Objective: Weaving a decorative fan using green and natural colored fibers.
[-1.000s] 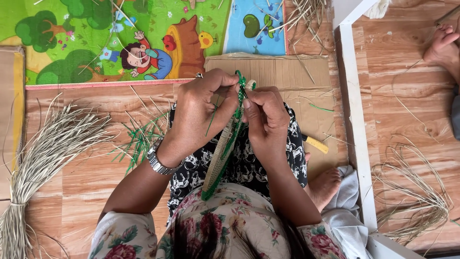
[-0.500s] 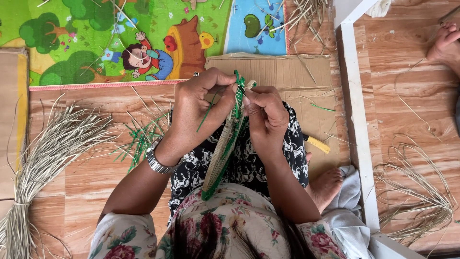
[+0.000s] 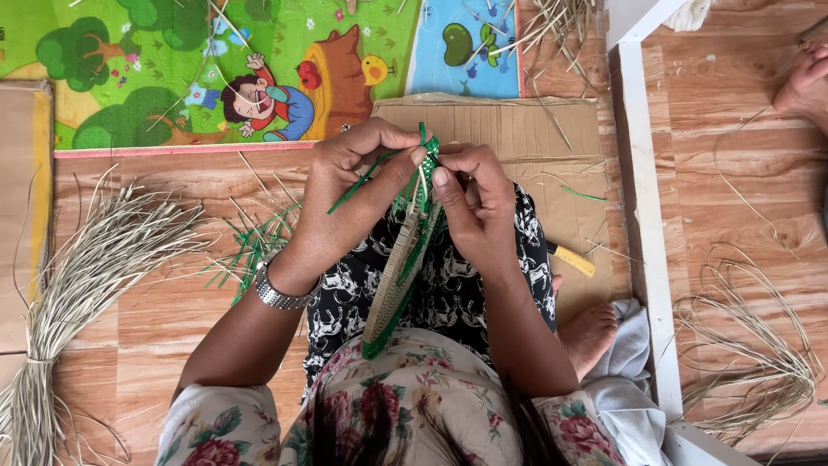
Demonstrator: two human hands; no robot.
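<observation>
A flat woven straw piece (image 3: 392, 280) with a green edge stands on edge over my lap, its top between both hands. My left hand (image 3: 349, 203) pinches a thin green strip (image 3: 355, 184) that slants out to the left from the piece's top. My right hand (image 3: 470, 203) grips the top edge of the woven piece from the right, thumb pressed against the green braid (image 3: 429, 148). A metal watch (image 3: 278, 292) sits on my left wrist.
A bundle of pale straw (image 3: 78, 285) lies at the left, loose green strips (image 3: 254, 246) beside my left arm. A cardboard sheet (image 3: 517, 129) and colourful play mat (image 3: 216, 69) lie ahead. A yellow-handled tool (image 3: 569, 259) rests by my knee. White frame (image 3: 642, 216), more straw (image 3: 750, 345), another person's foot (image 3: 806, 82) right.
My left hand has drawn the green strip out further to the left, so it now slants clear of the fingers. Both hands shifted slightly lower; the woven piece stays in place.
</observation>
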